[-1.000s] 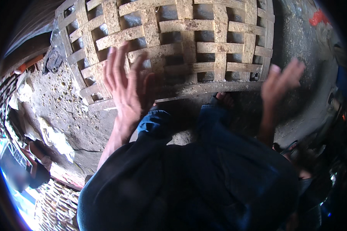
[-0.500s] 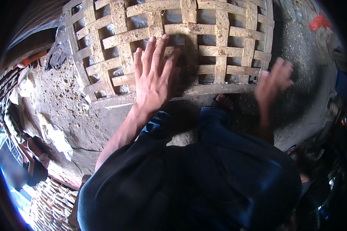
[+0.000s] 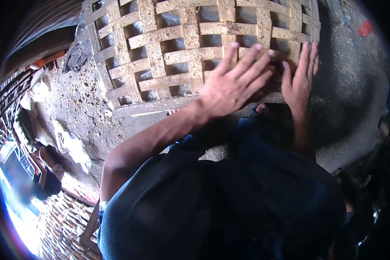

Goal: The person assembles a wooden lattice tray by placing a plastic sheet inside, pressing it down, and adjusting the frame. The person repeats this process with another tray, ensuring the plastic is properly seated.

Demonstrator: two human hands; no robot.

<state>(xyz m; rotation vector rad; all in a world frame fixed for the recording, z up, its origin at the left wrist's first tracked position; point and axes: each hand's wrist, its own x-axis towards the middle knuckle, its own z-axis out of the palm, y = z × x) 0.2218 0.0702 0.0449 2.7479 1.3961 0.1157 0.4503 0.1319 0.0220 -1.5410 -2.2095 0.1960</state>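
Observation:
A wide panel of woven bamboo strips point(image 3: 171, 56) with a wooden front edge lies in front of me, its lattice gaps showing grey beneath. Dark specks and stains mark the strips. Over its right front part, my left hand point(image 3: 236, 84) is spread palm down; whether the palm touches the weave I cannot tell. At the panel's right edge stands my right hand point(image 3: 300, 82), fingers stretched out and pointing away from me. The two hands are close together, and neither holds anything that I can see.
Crumbs litter the grey floor point(image 3: 95, 106). White torn sheeting point(image 3: 69, 141) and a dark rag point(image 3: 76, 58) lie at the left. Another person point(image 3: 45, 173) sits at far left by a bright slatted bamboo surface point(image 3: 60, 229). A red scrap point(image 3: 365, 28) is at far right.
My left hand has moved right across the panel, toward the right hand. My right hand has shifted from beside the panel onto its right edge. The whole view has shifted slightly.

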